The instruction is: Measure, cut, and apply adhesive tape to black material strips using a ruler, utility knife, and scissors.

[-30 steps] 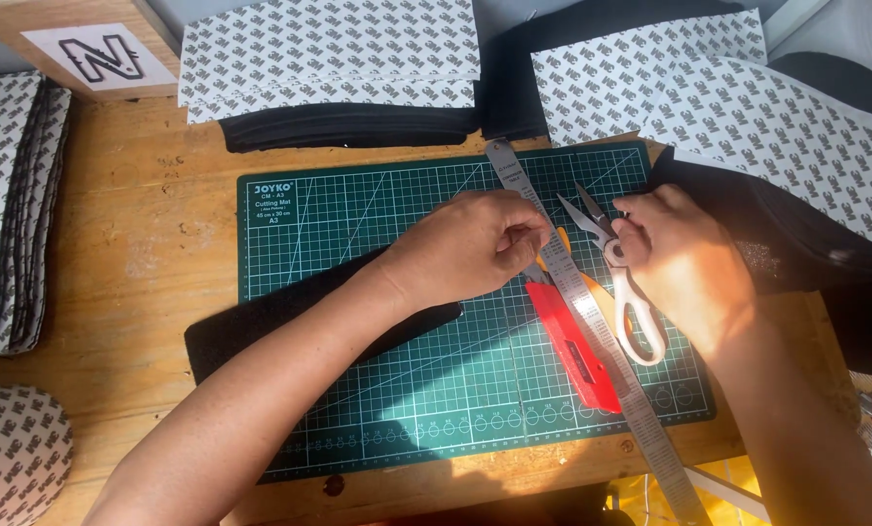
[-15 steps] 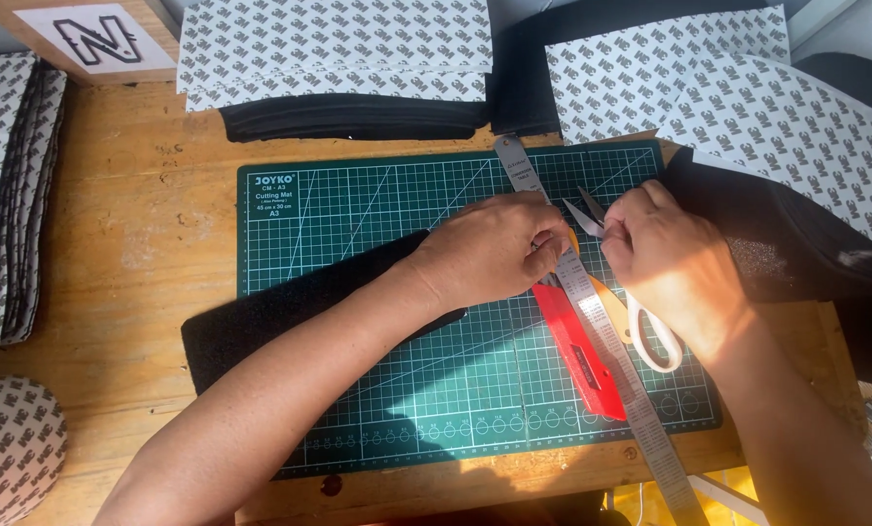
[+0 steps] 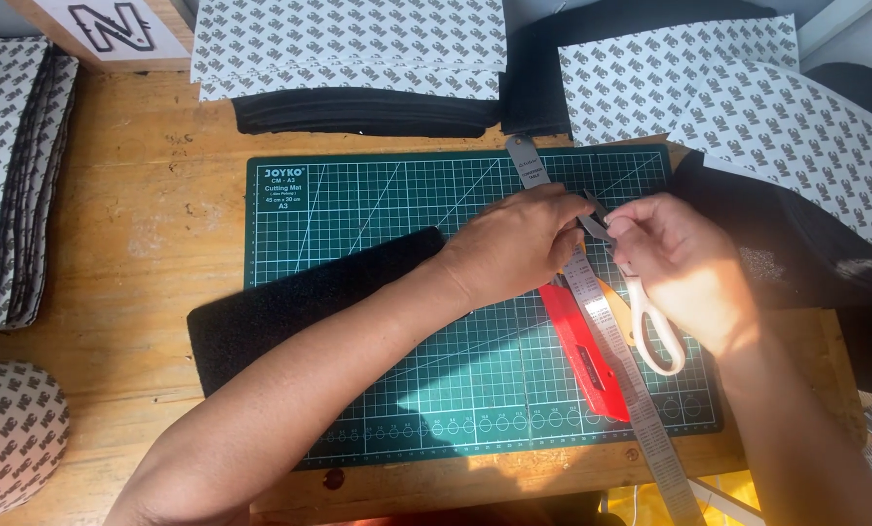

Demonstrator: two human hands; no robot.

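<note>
My left hand lies over a green cutting mat, fingers curled against a long metal ruler that runs diagonally across the mat. What its fingertips hold is hidden. My right hand grips a pair of white-handled scissors near the pivot. The blades point up-left towards my left fingers and the handle loops hang below my palm. A red utility knife lies along the ruler's left side. Under my left forearm a black foam strip lies across the mat's left edge.
Sheets of white patterned backing paper over black foam are stacked at the back, at the right and at the left edge. A rounded patterned piece lies at the bottom left. The wooden table shows around the mat.
My two hands have drawn closer together over the ruler. The scissors have shifted slightly left, and their blades now reach my left fingers.
</note>
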